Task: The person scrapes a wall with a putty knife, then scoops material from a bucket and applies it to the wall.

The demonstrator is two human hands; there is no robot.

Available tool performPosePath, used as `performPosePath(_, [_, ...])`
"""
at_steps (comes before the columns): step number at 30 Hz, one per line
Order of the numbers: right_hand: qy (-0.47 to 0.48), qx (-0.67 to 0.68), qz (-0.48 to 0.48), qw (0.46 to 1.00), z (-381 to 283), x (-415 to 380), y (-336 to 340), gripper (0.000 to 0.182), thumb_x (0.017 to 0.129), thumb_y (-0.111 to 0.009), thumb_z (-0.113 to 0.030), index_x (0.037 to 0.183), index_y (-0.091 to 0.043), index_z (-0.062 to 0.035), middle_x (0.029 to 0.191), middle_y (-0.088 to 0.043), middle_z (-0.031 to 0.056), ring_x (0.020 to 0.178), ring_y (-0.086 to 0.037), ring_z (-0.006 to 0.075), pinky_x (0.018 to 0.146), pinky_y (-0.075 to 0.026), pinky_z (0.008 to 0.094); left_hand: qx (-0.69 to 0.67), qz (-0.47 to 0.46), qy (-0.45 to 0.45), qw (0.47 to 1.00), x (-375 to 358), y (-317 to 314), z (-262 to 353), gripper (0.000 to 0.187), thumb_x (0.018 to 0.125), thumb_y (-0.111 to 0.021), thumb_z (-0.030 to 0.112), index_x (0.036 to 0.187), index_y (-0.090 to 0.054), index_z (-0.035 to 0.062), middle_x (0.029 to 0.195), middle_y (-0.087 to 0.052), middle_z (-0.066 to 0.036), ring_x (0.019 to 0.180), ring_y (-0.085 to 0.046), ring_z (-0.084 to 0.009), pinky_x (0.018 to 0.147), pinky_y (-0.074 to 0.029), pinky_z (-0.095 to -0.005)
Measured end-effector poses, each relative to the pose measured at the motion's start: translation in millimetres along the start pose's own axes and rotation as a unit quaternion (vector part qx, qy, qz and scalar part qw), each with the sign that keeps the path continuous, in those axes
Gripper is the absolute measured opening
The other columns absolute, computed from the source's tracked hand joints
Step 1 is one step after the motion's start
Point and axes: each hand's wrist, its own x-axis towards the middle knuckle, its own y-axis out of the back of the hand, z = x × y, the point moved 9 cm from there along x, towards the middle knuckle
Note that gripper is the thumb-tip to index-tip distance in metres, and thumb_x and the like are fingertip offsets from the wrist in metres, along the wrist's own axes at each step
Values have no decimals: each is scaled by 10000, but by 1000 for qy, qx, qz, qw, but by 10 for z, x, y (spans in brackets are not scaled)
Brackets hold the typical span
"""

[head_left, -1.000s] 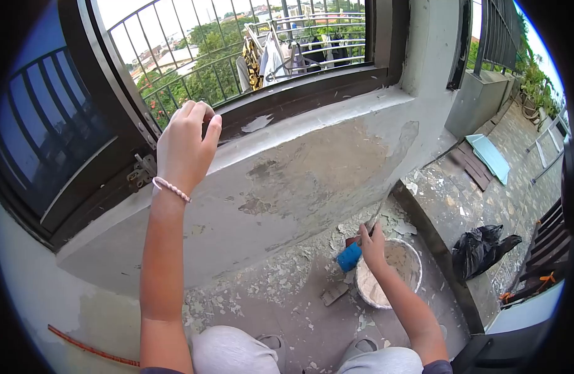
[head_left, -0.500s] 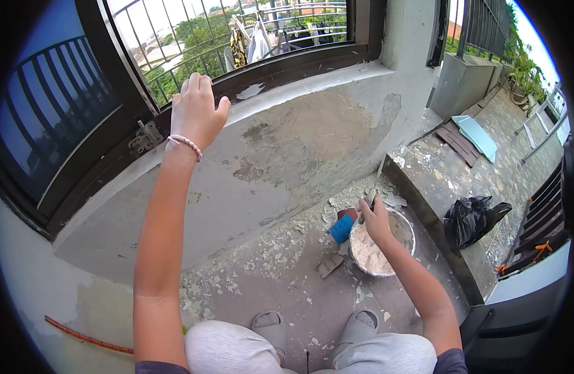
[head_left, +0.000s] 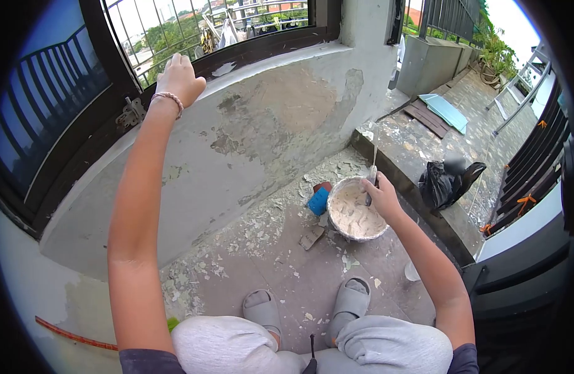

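My left hand rests on the dark window frame's lower edge, fingers bent over it and thumb apart, holding nothing. My right hand grips the handle of a scraper, whose thin blade points up, above the bucket's right side. Below it stands a round bucket of pale, pinkish paste. A blue block and a reddish piece lie against the bucket's left side. The low wall in front has a rough, peeled patch.
Paint flakes and a flat grey-brown piece lie on the floor. To the right are a raised ledge, a black plastic bag, light-blue sheets and a ladder. A red-orange strip is at lower left.
The view has shifted, moving the scene left and up. My right hand now holds the scraper more upright over the bucket. My left hand stays on the window frame.
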Motion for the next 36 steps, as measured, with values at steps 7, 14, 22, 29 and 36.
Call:
performPosePath(7, [-22,-19,-10,1000,31,-599,346,265,861,-607,-236,933,-563,15,755,-633,86,685,-588,146,649,-463,301,-13,-6,13,1000,-72,85,12,498,759,-549,252,1175,-489,-14,1219,-470,-141,1216,-428,-276,975,-390,-434])
performPosePath(14, [-47,68,34,996,109,-996,631,297,848,-619,-256,983,-587,7,789,-643,87,715,-590,139,658,-453,285,-56,61,-29,996,-485,432,85,639,723,-615,241,1302,-423,52,1310,-415,-120,1257,-376,-269,1019,-323,-422])
performPosePath(22, [-37,193,86,977,278,-1363,997,311,863,-593,-298,881,-577,12,716,-636,83,608,-545,114,567,-423,283,8,-46,-89,995,-1058,1412,187,772,696,-629,218,1391,-295,173,1377,-264,-102,1348,-158,-269,1064,-150,-447])
performPosePath(29, [-78,107,226,965,560,-1539,1571,360,880,-557,-355,741,-598,-26,602,-570,40,574,-525,127,572,-413,309,19,77,-150,985,-1565,2406,151,643,735,-610,189,1326,-359,152,1326,-288,-106,1328,-184,-259,1055,-161,-455])
performPosePath(36, [-115,61,193,973,329,-1471,1489,292,866,-570,-277,998,-582,-16,750,-644,133,662,-632,223,646,-469,354,-45,-59,-238,968,-2554,2255,488,676,700,-670,210,1313,-394,138,1303,-323,-104,1332,-209,-293,1064,-145,-456])
